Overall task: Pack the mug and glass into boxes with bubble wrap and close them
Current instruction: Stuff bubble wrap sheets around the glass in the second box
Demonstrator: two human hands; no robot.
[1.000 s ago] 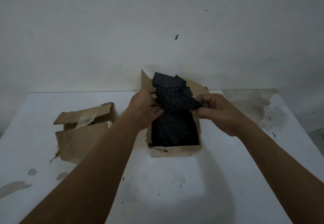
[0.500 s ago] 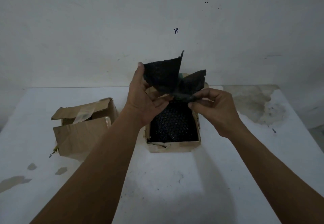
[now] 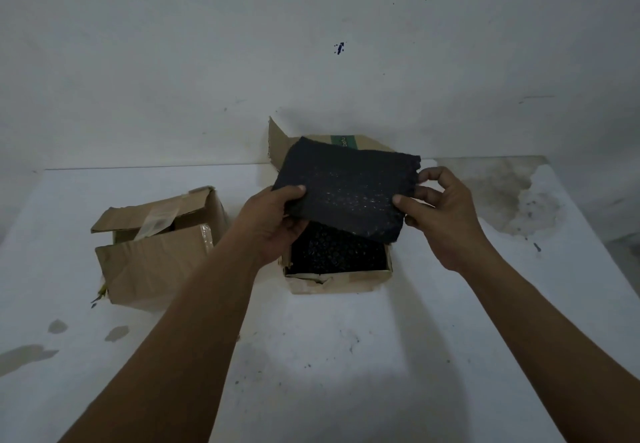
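Head view: at the centre of the frame the person holds a dark sheet of bubble wrap just above an open box. The sheet is nearly black, roughly rectangular and spread flat, tilted so its far edge sits higher than its near edge. Small bubbles catch the light as pale flecks across its middle, and its right edge looks ragged.

The left hand has the sheet's left edge in its grip, thumb on top and fingers curled underneath. The right hand has its grip clamped on the lower right corner, thumb pressed on the upper face. Its other fingers are curled at the right edge, and the index finger is raised near the upper corner.

The open box is brown cardboard and stands on the white bench, its near wall crumpled and torn along the rim. Its far flaps stand up behind the sheet, and one carries a green label. Inside, a lining of bubble wrap of the same dark colour fills the part of the box that shows.

In the left of the frame, well apart from the open box, a second box sits on the bench with its flaps partly folded over. A strip of clear tape hangs from the top flap.

Grey stains mark the bench at the right, and smaller ones lie at the lower left. A pale, speckled wall fills the upper half.
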